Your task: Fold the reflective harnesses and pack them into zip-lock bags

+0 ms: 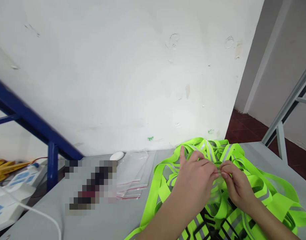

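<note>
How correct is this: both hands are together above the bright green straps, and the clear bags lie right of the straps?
One side is wrong: the head view shows the clear bags lying left of the bright green straps. The left hand and right hand are indeed together above the straps.

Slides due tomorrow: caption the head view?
Left hand and right hand pinch clear plastic over lime reflective straps, clear bags alongside.
</note>
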The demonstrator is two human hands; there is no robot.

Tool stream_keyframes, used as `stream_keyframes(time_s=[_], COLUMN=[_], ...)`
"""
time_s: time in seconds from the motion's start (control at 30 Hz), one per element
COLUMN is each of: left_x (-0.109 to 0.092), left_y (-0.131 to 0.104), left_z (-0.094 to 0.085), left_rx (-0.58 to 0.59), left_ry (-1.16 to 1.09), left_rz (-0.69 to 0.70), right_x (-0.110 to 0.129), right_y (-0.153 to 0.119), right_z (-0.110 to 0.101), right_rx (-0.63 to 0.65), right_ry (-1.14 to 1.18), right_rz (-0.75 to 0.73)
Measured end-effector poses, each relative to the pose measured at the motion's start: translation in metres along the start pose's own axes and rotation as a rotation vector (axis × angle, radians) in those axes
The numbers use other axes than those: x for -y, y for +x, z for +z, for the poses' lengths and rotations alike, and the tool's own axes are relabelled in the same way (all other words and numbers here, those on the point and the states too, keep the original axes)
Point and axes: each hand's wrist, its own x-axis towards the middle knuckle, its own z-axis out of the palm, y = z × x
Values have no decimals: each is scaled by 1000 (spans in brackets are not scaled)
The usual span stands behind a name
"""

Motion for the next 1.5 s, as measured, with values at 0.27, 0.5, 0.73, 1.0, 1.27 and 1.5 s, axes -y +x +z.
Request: stream_keyframes(time_s=[0.27,0.5,0.73,1.0,1.27,1.5], left_x=[13,21,35,38,43,49], left_y=[-17,-26,-35,-38,-34,-25], left_z=[-8,-18,-24,-20,-17,0], left_rx=[-31,-47,-77,-139,-267,-368], left_ry=[-23,-11,1,34,-127,-348], left_rz=[-90,-133,-190,-228,-308,-416], right_x=[-1,-3,-6,-5,-6,-17], right_y=[-3,-3,-4,-6,-5,0], right_z=[2,0,1,1,0,-5], right_rx=[-30,-63,-87,-114,-139,-188], right_ry=[-20,-12,15,63,106,167], right_rz=[20,41,68,90,150,288])
